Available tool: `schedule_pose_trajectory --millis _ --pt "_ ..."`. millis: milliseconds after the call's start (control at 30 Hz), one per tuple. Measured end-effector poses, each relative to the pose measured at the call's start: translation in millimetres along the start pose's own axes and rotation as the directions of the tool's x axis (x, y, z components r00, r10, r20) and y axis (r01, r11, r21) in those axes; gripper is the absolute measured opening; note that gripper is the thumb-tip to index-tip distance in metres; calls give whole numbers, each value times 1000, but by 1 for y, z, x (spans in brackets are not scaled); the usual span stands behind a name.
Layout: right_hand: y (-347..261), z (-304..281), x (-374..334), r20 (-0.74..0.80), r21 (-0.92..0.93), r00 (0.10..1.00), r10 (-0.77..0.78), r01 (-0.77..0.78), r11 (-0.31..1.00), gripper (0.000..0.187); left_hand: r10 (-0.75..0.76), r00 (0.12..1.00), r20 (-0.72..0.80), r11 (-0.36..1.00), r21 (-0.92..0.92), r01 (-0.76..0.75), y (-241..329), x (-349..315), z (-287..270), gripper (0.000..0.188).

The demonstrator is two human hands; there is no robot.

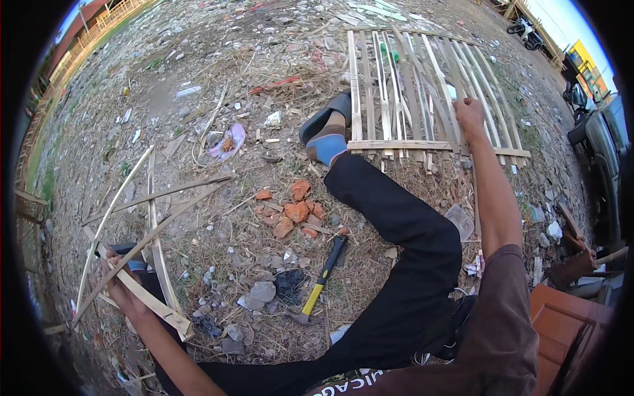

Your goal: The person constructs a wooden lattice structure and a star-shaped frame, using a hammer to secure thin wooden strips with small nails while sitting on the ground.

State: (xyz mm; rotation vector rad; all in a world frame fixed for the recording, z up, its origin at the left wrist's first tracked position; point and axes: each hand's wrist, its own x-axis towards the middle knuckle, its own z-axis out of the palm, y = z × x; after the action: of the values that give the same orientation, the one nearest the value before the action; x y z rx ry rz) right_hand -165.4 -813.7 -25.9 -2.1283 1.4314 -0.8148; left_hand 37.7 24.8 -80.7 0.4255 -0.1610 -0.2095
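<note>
On the left, my left hand [129, 294] is closed around a pale wooden slat [155, 305], amid several loose crossing slats [153, 191]. Farther out at the right, my right arm is stretched forward. The fingers of my right hand [469, 117] are curled at a slat [432, 82] lying slantwise over a slatted wooden panel [432, 145]; its exact grip is partly hidden. That panel lies on the ground beyond my right foot [328, 142], with crosspieces along its near and far ends. Between my legs lies a hammer [323, 274] with a yellow and black handle.
Broken orange brick pieces [297, 210] and grey stones [261, 294] lie between my legs. A pinkish plastic bag [228, 142] sits ahead on littered, rough ground. At the right are an orange-brown wooden board [561, 327] and a parked vehicle [601, 148].
</note>
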Motion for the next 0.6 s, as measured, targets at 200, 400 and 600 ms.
schedule_pose_trajectory --millis 200,400,600 --pt "121 7 11 -85 -8 985 153 -154 988 38 -38 996 76 999 19 36 -49 12 23 50" --pt "248 11 22 -158 -146 925 346 -368 918 47 -17 1000 -5 964 267 18 -100 20 23 53" --pt "307 46 -6 -118 -253 931 345 -364 896 45 -138 986 -95 962 224 156 -105 8 -28 52"
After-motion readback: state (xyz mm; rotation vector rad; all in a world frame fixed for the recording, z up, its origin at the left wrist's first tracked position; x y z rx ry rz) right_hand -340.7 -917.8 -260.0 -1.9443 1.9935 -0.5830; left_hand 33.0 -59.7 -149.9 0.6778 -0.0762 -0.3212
